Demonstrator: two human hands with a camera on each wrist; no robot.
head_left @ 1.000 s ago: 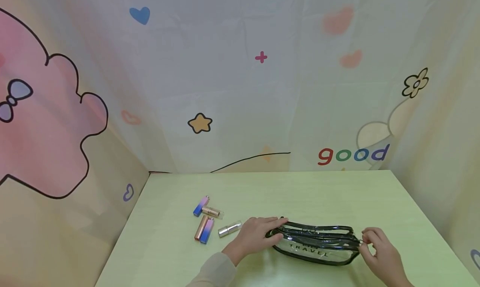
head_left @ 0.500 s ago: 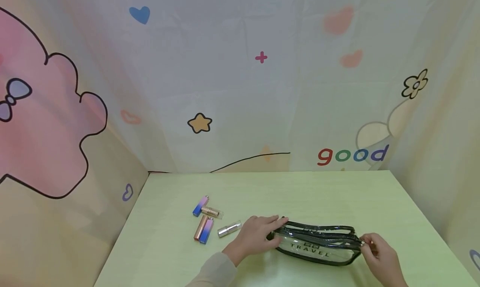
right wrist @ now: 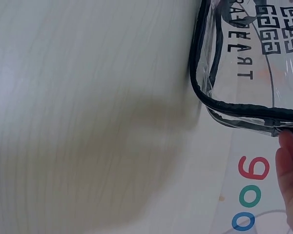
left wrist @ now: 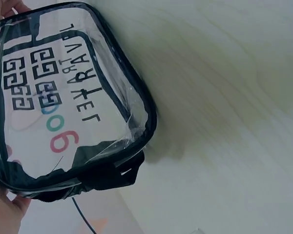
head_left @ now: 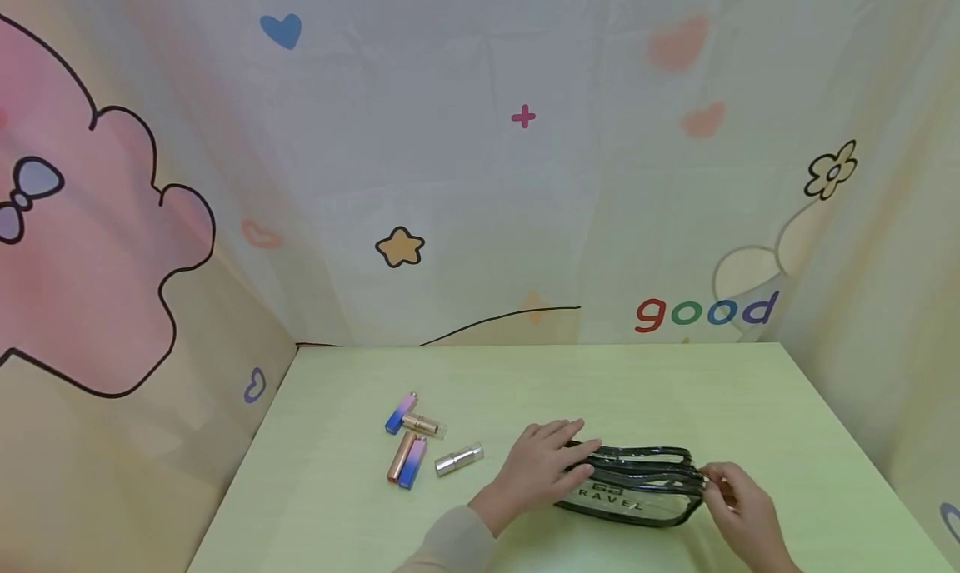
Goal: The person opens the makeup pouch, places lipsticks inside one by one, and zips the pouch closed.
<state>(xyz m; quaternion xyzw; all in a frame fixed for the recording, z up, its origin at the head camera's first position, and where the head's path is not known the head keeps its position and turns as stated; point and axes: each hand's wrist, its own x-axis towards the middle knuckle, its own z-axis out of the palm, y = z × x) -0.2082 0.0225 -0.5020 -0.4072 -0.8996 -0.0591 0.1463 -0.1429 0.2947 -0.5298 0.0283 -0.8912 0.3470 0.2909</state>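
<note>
A clear travel pouch [head_left: 637, 504] with black trim and "TRAVEL" lettering stands on the table, also showing in the left wrist view as a see-through pouch [left wrist: 34, 131]. Over its left end lies my left hand [head_left: 536, 469], fingers extended and spread across the top edge, the thumb on the front side; they hide that end. At the pouch's right end, my right hand [head_left: 742, 506] pinches the zipper pull [head_left: 703, 478] between thumb and forefinger. In the right wrist view, the right fingertips [right wrist: 286, 141] meet the pouch's trimmed edge.
Left of the pouch lie several lipstick tubes: a silver one [head_left: 459, 459] with a clear cap, a rose-gold one [head_left: 424, 425], a copper one [head_left: 401, 456], and two blue-pink ones, including the nearer blue-pink tube [head_left: 413, 463]. A printed cloth [head_left: 480, 181] hangs behind the table [head_left: 330, 490].
My left hand has shifted right along the pouch and its fingers have spread. The pouch and my right hand have moved slightly left. The right fingers have drawn together at the zipper pull.
</note>
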